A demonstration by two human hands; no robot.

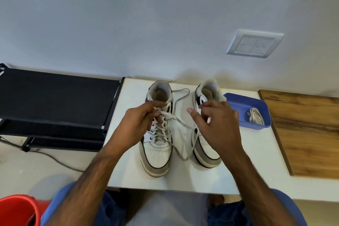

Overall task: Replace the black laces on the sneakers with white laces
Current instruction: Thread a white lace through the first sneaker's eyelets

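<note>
Your left hand [139, 124] has its fingers curled over the top eyelets of the left sneaker [157, 134], pinching the white lace [176, 118] where it leaves the tongue. Your right hand [214, 124] is curled too, thumb stuck out; it seems to pinch the same lace near the right sneaker [205, 145], though the grip itself is hidden. Both sneakers stand side by side on the white table [128, 161]. The left one looks laced in white up to the top, with loose ends trailing between the pair. The step looks like snugging and finishing that shoe. Next you would need the spare lace [255, 117] coiled in the blue tray [238, 102].
</note>
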